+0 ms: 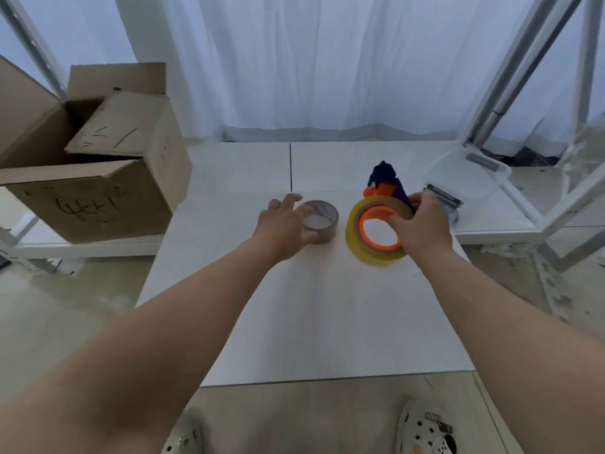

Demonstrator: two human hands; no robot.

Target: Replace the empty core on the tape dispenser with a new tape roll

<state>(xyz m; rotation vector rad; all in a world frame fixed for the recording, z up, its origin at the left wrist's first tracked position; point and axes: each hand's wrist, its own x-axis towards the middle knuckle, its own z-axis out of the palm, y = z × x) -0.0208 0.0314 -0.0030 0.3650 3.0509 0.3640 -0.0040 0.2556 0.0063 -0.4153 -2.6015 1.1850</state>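
A yellowish clear tape roll (355,239) sits around the orange hub (368,239) of a dark blue tape dispenser (388,180) on the white table. My right hand (422,226) grips the roll's right side, thumb inside the orange ring and fingers behind. An empty brown cardboard core (322,224) stands flat on the table to the left of the roll. Around its left side my left hand (283,229) is curved, thumb at the front and fingers at the back, touching it.
An open cardboard box (98,178) stands at the left on a low shelf. A clear plastic bin (471,173) and a small metal part (445,199) lie at the right. White metal frames (523,77) rise on the right, and the table's front edge (327,380) is near my feet.
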